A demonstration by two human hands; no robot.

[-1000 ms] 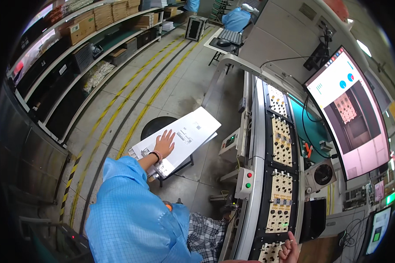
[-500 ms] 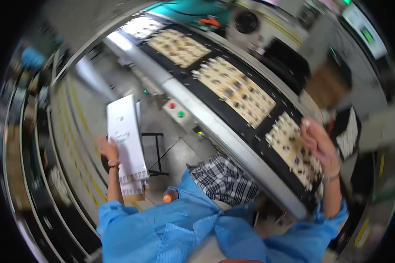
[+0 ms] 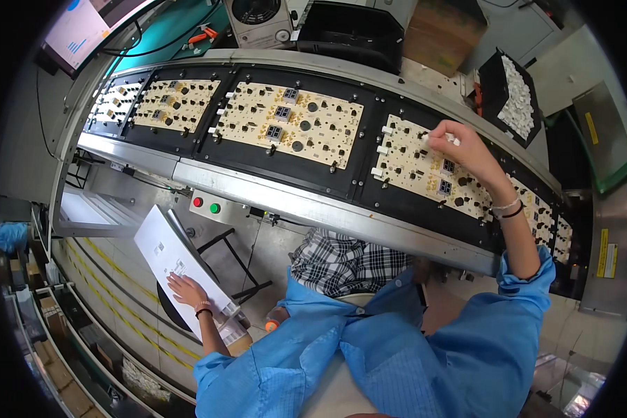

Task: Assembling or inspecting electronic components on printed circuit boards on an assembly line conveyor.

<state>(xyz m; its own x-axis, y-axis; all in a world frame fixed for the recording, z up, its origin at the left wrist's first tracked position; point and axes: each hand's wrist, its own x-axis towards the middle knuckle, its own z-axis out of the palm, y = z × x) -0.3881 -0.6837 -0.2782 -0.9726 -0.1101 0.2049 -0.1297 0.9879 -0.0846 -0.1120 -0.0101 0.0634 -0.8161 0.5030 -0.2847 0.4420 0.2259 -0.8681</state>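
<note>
My right hand (image 3: pixel 467 150) is closed in a pinch over a cream circuit board (image 3: pixel 404 157) on the line at the right. A small white connector (image 3: pixel 427 140) is at its fingertips, against or just above the board; I cannot tell which. More white pieces (image 3: pixel 454 140) show in the curl of its fingers. White connectors (image 3: pixel 382 150) line that board's left edge, and black parts and square displays stand on it. My left hand (image 3: pixel 187 291) lies flat, fingers spread, on a long white box or stack with printed marks (image 3: pixel 164 247), down at the left.
Further boards (image 3: pixel 285 125) sit in black carriers along the metal-edged line (image 3: pixel 258 194). At the back right is a black bin of white connectors (image 3: pixel 517 97). A black tray (image 3: pixel 352 35), cardboard box (image 3: pixel 444 33) and fan unit (image 3: pixel 258 17) stand behind. A button box (image 3: pixel 205 207) hangs in front.
My view has turned, so the line lies more level. My right hand has come from above the line down to the board's left part. My left hand now lies flat on the white stack.
</note>
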